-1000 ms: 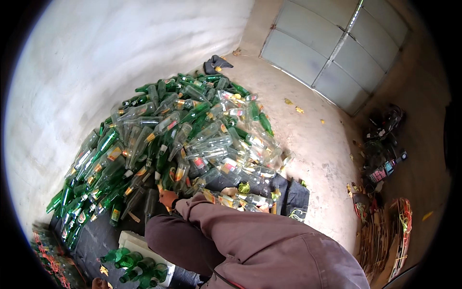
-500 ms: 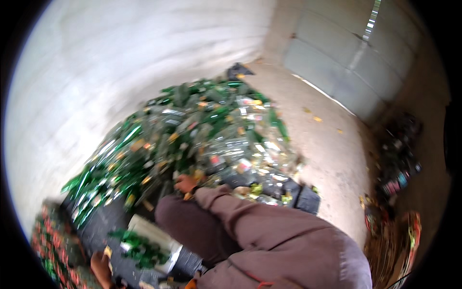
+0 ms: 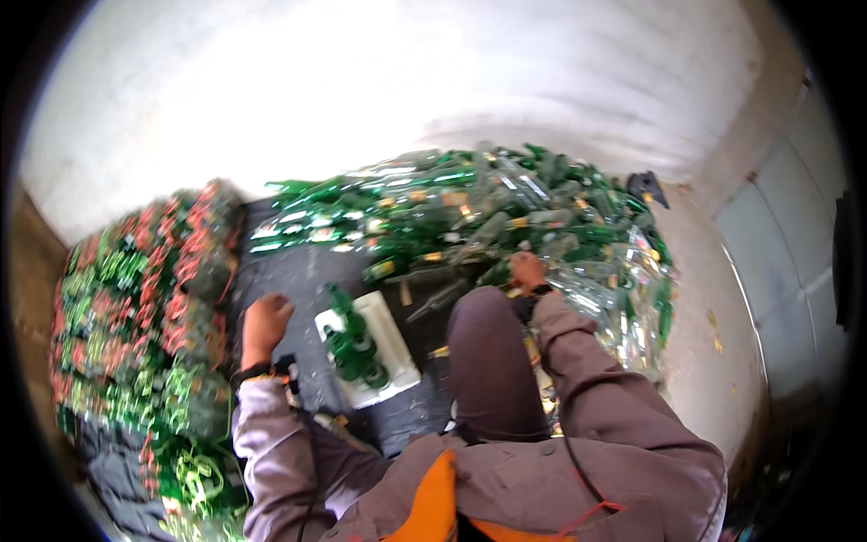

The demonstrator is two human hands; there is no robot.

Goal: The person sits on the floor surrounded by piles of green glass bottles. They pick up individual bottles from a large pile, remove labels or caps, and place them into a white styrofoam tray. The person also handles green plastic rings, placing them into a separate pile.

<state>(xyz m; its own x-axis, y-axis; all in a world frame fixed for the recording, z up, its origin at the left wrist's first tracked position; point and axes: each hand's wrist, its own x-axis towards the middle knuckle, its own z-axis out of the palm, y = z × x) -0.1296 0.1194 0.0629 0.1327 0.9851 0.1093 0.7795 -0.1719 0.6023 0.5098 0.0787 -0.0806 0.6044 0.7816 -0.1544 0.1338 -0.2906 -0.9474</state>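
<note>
The right hand [image 3: 526, 269] is sunk among the heap of green and clear glass bottles [image 3: 470, 212] just ahead of it; whether its fingers are closed cannot be told. The left hand [image 3: 265, 323] is held loosely curled and empty; a white tray [image 3: 390, 334] of green bottles [image 3: 350, 341] lies just to its right; netted bundles [image 3: 144, 298] are stacked to its left.

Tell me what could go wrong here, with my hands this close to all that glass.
1. The right hand reaches bare into the heap of green and clear glass bottles; a cracked one, if any, could cut it.
2. Pulling one bottle may loosen the heap, so others could roll toward the knee.
3. The white tray near the left hand looks full; added bottles might slide off.
</note>
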